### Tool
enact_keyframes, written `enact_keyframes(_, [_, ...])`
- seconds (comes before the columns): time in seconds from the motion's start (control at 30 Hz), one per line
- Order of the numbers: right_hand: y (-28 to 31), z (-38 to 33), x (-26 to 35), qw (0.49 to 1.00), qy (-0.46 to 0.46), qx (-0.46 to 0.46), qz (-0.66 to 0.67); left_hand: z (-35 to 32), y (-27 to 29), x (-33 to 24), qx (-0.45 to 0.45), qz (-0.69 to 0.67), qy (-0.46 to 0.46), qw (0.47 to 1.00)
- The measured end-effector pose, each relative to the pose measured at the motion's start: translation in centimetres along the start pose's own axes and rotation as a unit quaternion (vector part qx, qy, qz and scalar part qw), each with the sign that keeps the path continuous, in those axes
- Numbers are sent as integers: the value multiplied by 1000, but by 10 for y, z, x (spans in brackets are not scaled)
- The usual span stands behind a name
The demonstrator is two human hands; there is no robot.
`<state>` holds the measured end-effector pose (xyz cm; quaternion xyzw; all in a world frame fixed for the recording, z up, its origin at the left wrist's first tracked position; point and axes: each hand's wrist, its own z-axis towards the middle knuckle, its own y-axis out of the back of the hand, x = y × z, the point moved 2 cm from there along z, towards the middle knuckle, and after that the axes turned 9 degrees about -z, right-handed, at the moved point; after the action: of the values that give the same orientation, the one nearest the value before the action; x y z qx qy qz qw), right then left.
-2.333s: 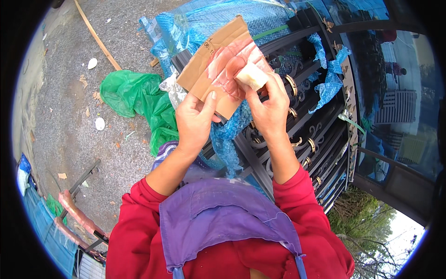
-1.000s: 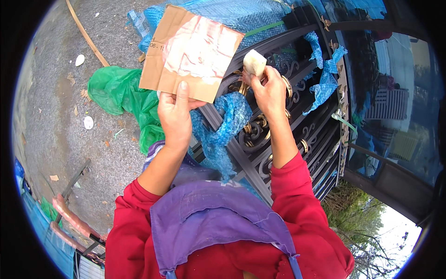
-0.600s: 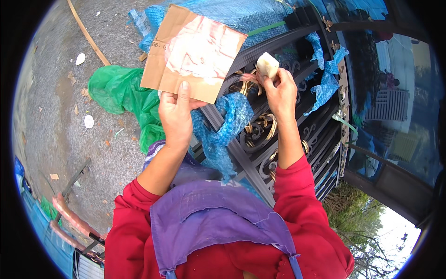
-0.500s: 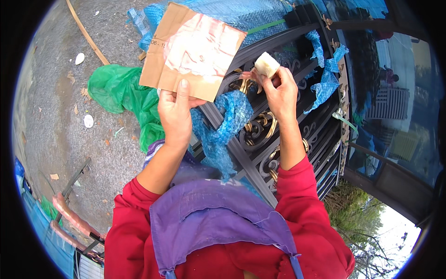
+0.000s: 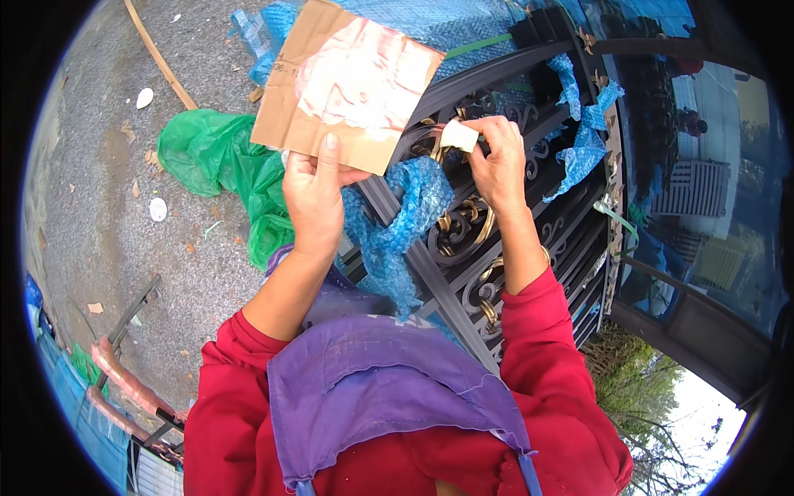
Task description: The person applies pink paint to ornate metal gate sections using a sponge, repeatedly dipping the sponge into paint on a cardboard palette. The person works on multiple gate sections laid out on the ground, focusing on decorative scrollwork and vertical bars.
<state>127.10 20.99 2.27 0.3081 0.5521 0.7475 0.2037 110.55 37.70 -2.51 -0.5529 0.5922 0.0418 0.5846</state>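
Much of the dark iron gate point(image 5: 529, 223) is covered by blue bubble wrap point(image 5: 397, 223) and blue netting, and its far end bends away toward the rim of the picture; the scrollwork directly beneath the right hand point(image 5: 496, 161) is hidden by the hand itself. What the small pale pad point(image 5: 457, 136) is made of cannot be told, and only part of it is seen between the fingers. The pad is pinched by the closed right fingers and pressed against the gold scrolls of the gate, its longer side lying roughly across the picture, tilted slightly down to the right. The piece of cardboard point(image 5: 347, 83), smeared with whitish and pink paint, is gripped at its lower edge by the left hand point(image 5: 314, 194), thumb on the painted face, the other fingers hidden behind it. The cardboard is held up flat toward the camera, tilted clockwise, above the green plastic bag point(image 5: 223, 165) lying on the gravel ground point(image 5: 107, 215).
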Motion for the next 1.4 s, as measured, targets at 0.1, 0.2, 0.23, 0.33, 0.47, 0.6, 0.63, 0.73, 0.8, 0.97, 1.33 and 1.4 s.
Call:
enact_keyframes(0.1, [13, 4, -10, 998, -35, -30, 33, 0, -1, 0, 0, -4, -3, 1000])
enact_keyframes(0.2, [9, -1, 5, 996, 75, 40, -8, 0, -2, -1, -4, -2, -8, 1000])
enact_keyframes(0.23, [4, -4, 2, 995, 77, 48, -47, 0, -3, -1, -6, 0, -10, 1000])
enact_keyframes(0.33, [13, 4, -16, 999, -17, -39, -19, 0, -3, -1, -2, -6, -8, 1000])
enact_keyframes(0.47, [19, 6, -22, 959, -126, -81, 240, 1, -3, 1, -5, 17, -16, 1000])
enact_keyframes(0.6, [22, 11, 22, 896, -159, -83, 406, 1, -3, 1, -4, 21, -16, 1000])
enact_keyframes(0.63, [21, 11, 32, 883, -137, -52, 445, 1, -3, 2, -5, 22, -16, 1000])
enact_keyframes(0.73, [11, 18, 56, 941, -104, -64, 315, 0, -4, 3, 4, 15, -21, 1000])
enact_keyframes(0.8, [8, 23, 70, 956, -98, -58, 272, 0, -4, 4, 0, 12, -23, 1000])
enact_keyframes(0.97, [2, 33, 87, 982, -46, -63, 174, -1, -4, 5, -2, 28, -33, 999])
enact_keyframes(1.33, [3, 33, 77, 993, 19, -48, 103, -3, -2, 5, 9, 45, -34, 998])
enact_keyframes(1.4, [3, 28, 85, 987, 56, 20, 152, -3, -1, 6, 14, 47, -34, 998])
